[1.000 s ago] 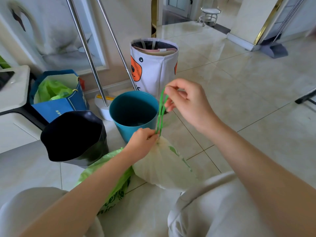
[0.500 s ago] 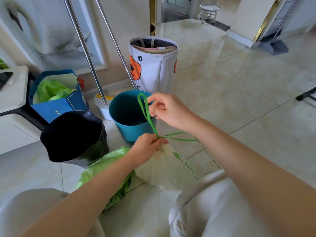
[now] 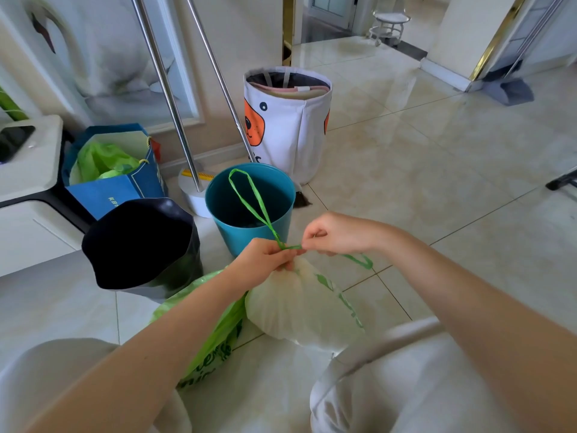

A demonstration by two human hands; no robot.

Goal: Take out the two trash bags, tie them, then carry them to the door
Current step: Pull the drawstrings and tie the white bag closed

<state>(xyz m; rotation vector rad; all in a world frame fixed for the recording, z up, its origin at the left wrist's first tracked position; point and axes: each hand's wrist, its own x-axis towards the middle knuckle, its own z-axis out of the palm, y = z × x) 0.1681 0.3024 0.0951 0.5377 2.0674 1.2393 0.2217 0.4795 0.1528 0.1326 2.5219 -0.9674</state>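
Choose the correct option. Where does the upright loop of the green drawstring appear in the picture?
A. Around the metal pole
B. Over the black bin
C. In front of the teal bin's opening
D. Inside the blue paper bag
C: the loop of the green drawstring rises from the left hand and shows against the dark inside of the teal bin.

1. Floor (image 3: 421,182): glossy beige tiles with thin dark grout lines.
2. Teal bin (image 3: 249,210): upright on the tiles, open-topped.
3. Black-lined bin (image 3: 140,245): just left of the teal bin.
4. White fabric basket (image 3: 287,123): upright behind the teal bin, orange animal face printed on it.
5. Blue paper bag (image 3: 109,189): stands far left, green plastic inside.
6. Pale trash bag (image 3: 299,304) and green trash bag (image 3: 215,335): lie side by side, touching.
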